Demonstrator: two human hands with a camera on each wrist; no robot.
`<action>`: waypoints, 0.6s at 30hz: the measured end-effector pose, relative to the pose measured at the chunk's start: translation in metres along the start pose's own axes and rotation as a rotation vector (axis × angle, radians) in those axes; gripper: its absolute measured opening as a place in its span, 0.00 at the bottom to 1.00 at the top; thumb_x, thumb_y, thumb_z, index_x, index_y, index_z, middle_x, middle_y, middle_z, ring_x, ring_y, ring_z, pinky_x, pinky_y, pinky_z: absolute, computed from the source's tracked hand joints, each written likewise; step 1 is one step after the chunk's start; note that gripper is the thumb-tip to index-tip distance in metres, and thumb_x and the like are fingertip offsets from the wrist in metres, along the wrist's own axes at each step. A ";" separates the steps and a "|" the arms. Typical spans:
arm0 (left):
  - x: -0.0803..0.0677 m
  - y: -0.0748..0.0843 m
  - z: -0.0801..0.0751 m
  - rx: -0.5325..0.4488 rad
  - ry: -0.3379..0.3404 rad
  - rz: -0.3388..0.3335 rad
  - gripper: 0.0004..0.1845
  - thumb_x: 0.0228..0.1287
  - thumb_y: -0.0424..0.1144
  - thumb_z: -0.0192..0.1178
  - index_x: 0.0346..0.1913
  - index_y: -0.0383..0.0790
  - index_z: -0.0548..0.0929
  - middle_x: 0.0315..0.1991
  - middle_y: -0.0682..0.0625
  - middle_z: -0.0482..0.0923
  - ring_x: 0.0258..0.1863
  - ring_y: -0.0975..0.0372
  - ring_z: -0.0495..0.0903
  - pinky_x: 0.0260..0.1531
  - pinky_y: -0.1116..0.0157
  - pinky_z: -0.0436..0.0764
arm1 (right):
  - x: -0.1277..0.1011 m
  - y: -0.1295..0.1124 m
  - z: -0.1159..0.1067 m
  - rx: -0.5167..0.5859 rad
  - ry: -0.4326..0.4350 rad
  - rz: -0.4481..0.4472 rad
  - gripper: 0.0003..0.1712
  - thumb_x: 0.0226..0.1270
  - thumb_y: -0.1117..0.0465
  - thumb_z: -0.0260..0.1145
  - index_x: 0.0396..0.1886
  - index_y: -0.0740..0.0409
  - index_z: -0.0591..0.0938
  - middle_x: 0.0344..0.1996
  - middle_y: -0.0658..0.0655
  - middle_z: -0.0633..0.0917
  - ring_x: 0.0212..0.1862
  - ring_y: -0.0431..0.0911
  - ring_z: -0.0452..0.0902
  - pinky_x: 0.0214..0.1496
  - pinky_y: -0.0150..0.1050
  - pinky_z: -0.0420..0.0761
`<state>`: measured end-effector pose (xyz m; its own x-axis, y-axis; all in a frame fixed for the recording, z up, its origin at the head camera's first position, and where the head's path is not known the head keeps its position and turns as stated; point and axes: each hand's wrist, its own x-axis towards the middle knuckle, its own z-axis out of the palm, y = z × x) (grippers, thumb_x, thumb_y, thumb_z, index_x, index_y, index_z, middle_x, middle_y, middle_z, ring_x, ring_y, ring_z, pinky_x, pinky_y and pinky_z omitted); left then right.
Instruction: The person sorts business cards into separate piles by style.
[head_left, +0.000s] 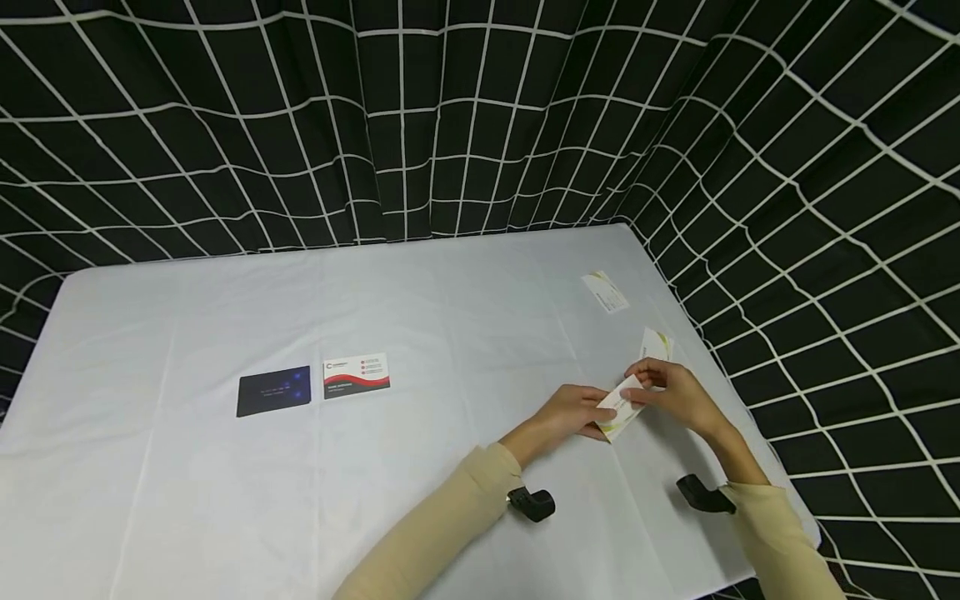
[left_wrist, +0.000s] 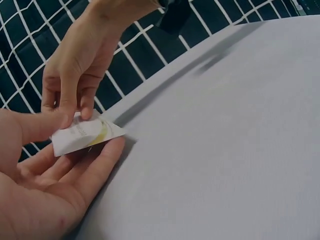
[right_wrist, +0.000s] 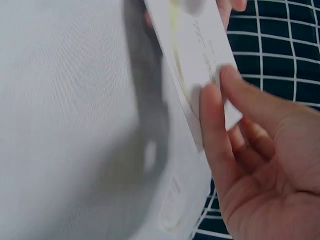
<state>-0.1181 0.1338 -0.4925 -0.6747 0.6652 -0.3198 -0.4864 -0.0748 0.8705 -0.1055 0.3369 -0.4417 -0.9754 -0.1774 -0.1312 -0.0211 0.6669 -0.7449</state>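
**Cards on a white surface, one held in both hands**

Item 1. White card with a yellow-green swirl (head_left: 621,407), held just above the surface (head_left: 450,300) near its right edge, toward the near right corner. Tilted, one corner pointing down at the cloth.

Item 2. Left hand (head_left: 573,411). Palm up beneath the card; in the left wrist view its thumb presses on top of the card (left_wrist: 85,134) while the fingers (left_wrist: 100,162) lie loosely extended underneath. Gripping the card.

Item 3. Right hand (head_left: 678,393). Thumb and fingers (right_wrist: 212,125) pinch the card's far end, as the right wrist view shows. Gripping the same card (right_wrist: 195,55).

Item 4. Second white card with a swirl (head_left: 656,343), lying flat just beyond the right hand, close to the right edge.

Item 5. Third white card (head_left: 605,292), flat, farther along the right edge toward the far right corner, well apart from the hands.

Item 6. White card with a red and black wave (head_left: 356,375), flat, left of the middle of the surface.

Item 7. Dark blue card (head_left: 273,391), flat, just beside the red and black one on its left, not touching.

Item 8. Black cloth with a white grid (head_left: 480,117), hung behind the far edge and along the right edge.
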 end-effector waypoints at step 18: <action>-0.034 0.027 -0.076 0.228 0.324 0.212 0.08 0.61 0.22 0.62 0.43 0.23 0.83 0.28 0.41 0.82 0.20 0.60 0.83 0.23 0.66 0.84 | 0.036 -0.034 0.059 0.095 0.172 0.090 0.19 0.64 0.63 0.71 0.49 0.71 0.81 0.36 0.64 0.84 0.28 0.35 0.79 0.27 0.34 0.81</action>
<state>-0.1503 0.0531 -0.4866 -0.9032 0.3828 -0.1943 -0.2081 0.0054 0.9781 -0.1266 0.2647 -0.4594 -0.9956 0.0117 -0.0926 0.0809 0.6018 -0.7946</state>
